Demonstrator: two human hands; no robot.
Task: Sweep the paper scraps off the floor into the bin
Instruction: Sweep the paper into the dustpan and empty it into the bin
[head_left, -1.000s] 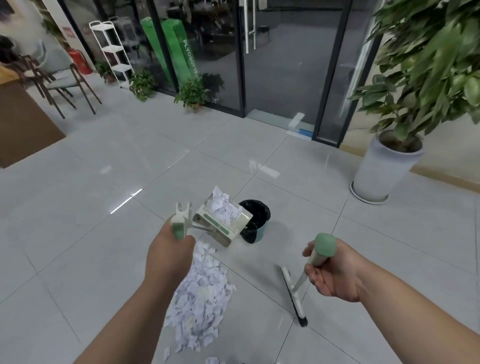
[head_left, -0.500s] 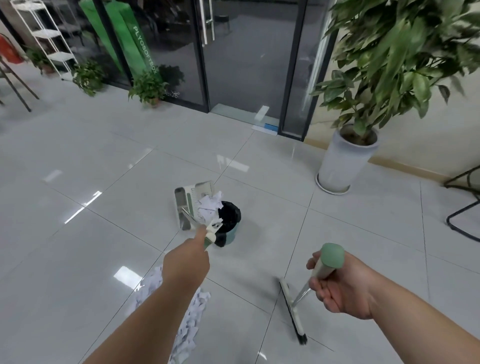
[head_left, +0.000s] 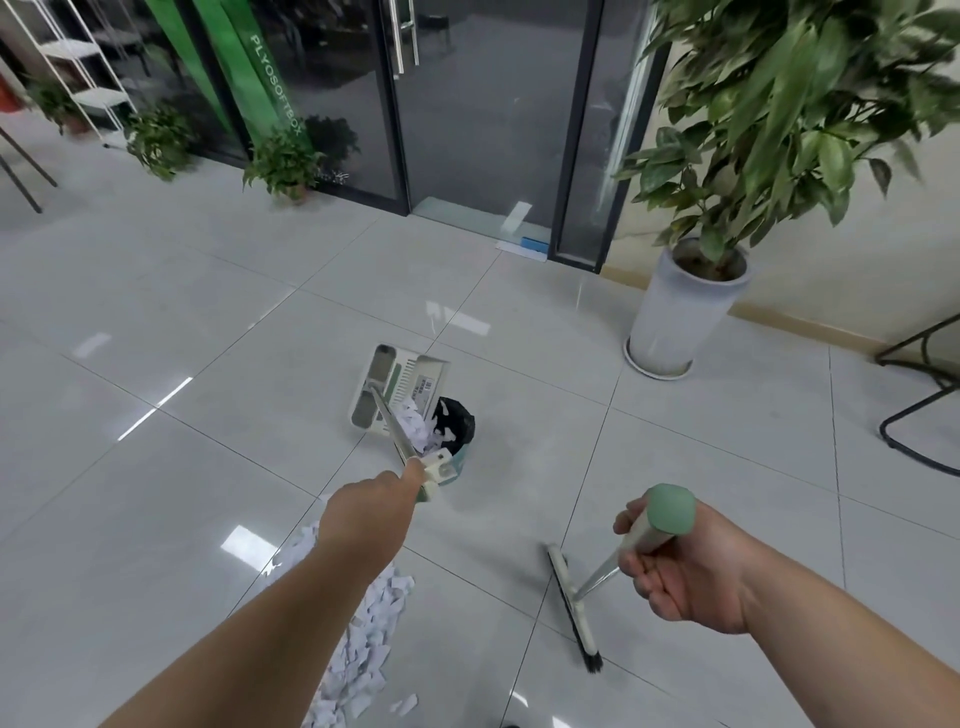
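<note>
My left hand (head_left: 371, 512) grips the handle of a pale dustpan (head_left: 397, 387), which is tipped up on edge over a small bin (head_left: 456, 431) lined with a black bag. White paper scraps (head_left: 418, 428) slide from the pan toward the bin's mouth. A long heap of paper scraps (head_left: 363, 639) lies on the grey tiles under my left forearm. My right hand (head_left: 675, 564) holds the green-capped broom handle. The broom head (head_left: 571, 605) rests on the floor to the right of the heap.
A large potted plant in a tall white pot (head_left: 680, 312) stands right of the bin by the wall. Glass doors (head_left: 488, 104) and small potted plants (head_left: 283, 166) line the back. A black chair frame (head_left: 924, 395) sits at the far right.
My left hand carried the loaded dustpan from above the heap over to the bin and tilted it up. The scraps now spill toward the bin. The broom stayed in place.
</note>
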